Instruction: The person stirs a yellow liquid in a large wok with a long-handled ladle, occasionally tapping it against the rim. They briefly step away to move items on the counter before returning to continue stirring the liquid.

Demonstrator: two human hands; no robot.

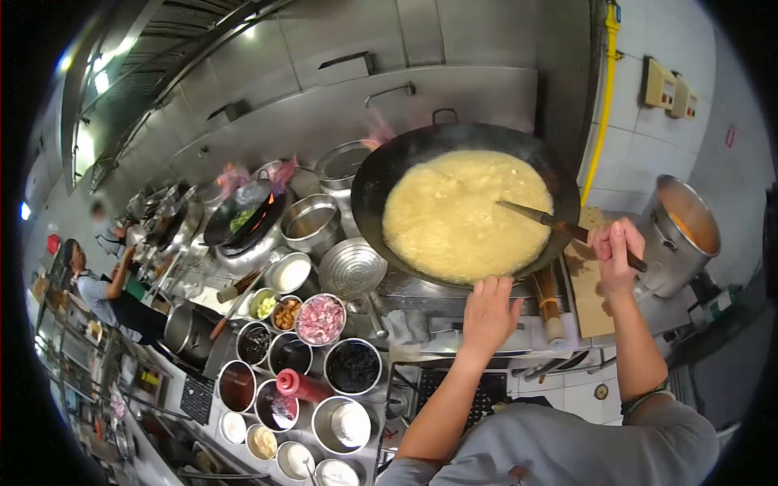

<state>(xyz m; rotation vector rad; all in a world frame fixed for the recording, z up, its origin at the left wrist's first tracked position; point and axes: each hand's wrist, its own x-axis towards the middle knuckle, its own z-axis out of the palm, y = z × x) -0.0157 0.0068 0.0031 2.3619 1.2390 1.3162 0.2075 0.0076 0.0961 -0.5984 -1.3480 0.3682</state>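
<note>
A big black wok [381,182] is tilted toward me over the burner, coated inside with a wide yellow egg layer [462,215]. My left hand [489,312] grips the wok's near rim, apparently through a cloth. My right hand [614,253] is closed on the long handle of a ladle [543,217], whose end rests in the egg at the right of the wok.
Several bowls of ingredients and seasonings [320,320] and a red squeeze bottle [301,385] crowd the counter at the left. A metal strainer [351,269] and pots sit behind them. A tall stockpot [681,231] stands at right. A second wok [243,215] flames at left; other people work further left.
</note>
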